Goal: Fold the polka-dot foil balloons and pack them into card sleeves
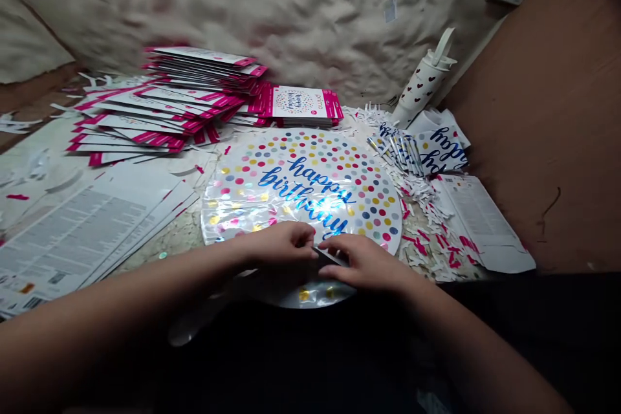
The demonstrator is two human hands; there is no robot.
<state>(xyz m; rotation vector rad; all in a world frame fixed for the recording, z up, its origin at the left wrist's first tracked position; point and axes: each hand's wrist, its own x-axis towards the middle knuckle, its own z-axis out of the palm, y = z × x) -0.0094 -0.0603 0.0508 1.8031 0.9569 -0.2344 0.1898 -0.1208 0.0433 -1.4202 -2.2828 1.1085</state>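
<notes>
A flat round foil balloon point(369, 174) lies in front of me, white with coloured dots and blue "happy birthday" lettering. Over its lower part, my left hand point(286, 244) is closed, fingers curled in a pinch at the foil. Just to its right, my right hand point(361, 262) has its thumb and fingers around a thin raised edge that appears to be the balloon's foil. That edge shows as a small dark flap between the two hands. Its exact shape is partly hidden by my fingers.
Pink-and-white printed packets point(160, 103) are stacked at the back left, with another pile point(303, 103) beside them. Flat printed cards point(97, 226) lie left. At right are folded balloons point(436, 142), paper shreds point(427, 226), an open packet point(485, 220) and a heart-patterned tumbler point(422, 85).
</notes>
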